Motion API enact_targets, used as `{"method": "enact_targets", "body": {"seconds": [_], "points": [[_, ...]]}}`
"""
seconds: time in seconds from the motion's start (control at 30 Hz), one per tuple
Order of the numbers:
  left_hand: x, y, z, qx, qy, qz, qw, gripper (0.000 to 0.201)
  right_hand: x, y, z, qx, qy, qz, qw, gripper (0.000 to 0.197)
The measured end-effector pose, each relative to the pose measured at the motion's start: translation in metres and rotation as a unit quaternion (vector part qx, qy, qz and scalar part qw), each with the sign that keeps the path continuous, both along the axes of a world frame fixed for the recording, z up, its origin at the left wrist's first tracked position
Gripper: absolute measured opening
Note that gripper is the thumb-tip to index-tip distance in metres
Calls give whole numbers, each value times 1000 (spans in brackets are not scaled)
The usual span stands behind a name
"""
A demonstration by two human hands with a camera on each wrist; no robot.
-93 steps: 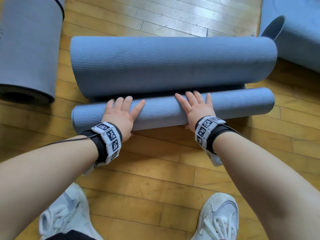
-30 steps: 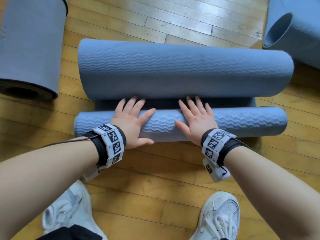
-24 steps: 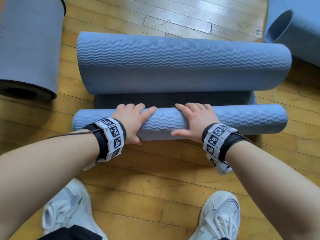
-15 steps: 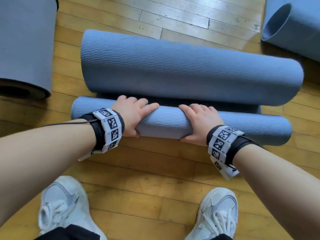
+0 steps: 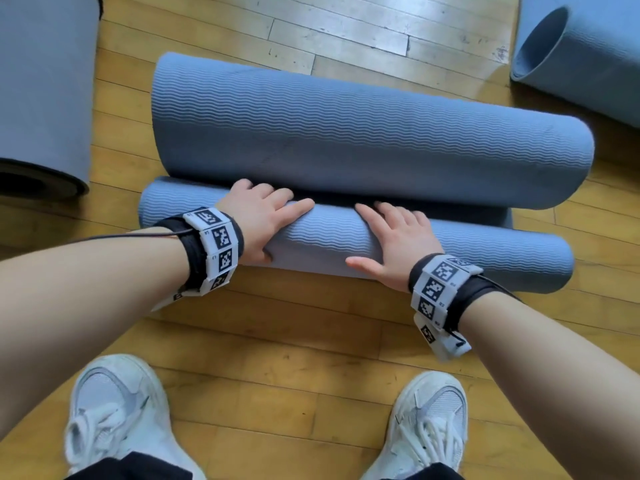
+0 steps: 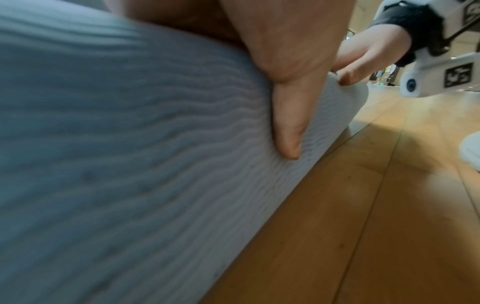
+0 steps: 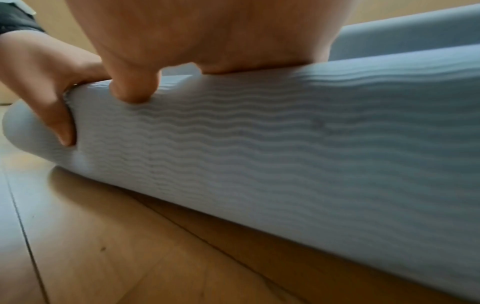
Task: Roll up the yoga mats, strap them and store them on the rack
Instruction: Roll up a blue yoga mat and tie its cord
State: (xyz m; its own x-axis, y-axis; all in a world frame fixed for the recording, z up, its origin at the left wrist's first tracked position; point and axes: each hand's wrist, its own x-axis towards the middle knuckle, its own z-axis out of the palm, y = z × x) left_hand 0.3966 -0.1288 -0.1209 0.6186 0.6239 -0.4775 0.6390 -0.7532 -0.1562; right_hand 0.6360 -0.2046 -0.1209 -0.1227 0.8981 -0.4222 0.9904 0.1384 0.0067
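A blue ribbed yoga mat lies across the wooden floor. Its near end is wound into a tight roll (image 5: 329, 240) and its far end stands up in a larger loose curl (image 5: 346, 140). My left hand (image 5: 266, 216) wraps the roll left of centre, fingers over the top and thumb (image 6: 288, 131) dug into the near side of the roll (image 6: 130, 144). My right hand (image 5: 391, 233) lies flatter on top, right of centre, fingers straight towards the curl. Its thumb (image 7: 135, 88) dents the roll (image 7: 285, 154). Only a narrow dark strip shows between roll and curl.
A rolled mat (image 5: 41, 98) lies at the left edge, open end towards me. Another loosely rolled mat (image 5: 588, 53) sits at the top right. My two white shoes (image 5: 114, 417) (image 5: 429, 424) stand on the bare floor (image 5: 277, 341) just behind the roll.
The roll has turned forward and the dark flat strip between it and the far curl has shrunk. My right hand went from gripping the roll to lying flat on it.
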Motion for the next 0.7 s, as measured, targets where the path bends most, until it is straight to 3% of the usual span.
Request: {"method": "enact_targets", "body": {"seconds": [0.17, 0.4, 0.47, 0.53, 0.6, 0.7], "points": [[3, 3, 1, -22, -1, 22, 1000, 107, -7, 2, -7, 29, 15, -39, 999, 94], [13, 1, 5, -39, 5, 56, 998, 117, -9, 10, -12, 50, 22, -71, 996, 79], [22, -11, 3, -47, -29, 82, 995, 113, -7, 14, -12, 48, 22, -70, 996, 68], [29, -23, -1, -47, -60, 94, 993, 108, -8, 16, -11, 50, 23, -75, 996, 71], [32, -28, -6, -32, -60, 97, 993, 106, -10, 14, -12, 62, 25, -92, 994, 76], [31, -28, -11, -14, -64, 94, 993, 106, -13, 10, -14, 67, 20, -120, 990, 64]]}}
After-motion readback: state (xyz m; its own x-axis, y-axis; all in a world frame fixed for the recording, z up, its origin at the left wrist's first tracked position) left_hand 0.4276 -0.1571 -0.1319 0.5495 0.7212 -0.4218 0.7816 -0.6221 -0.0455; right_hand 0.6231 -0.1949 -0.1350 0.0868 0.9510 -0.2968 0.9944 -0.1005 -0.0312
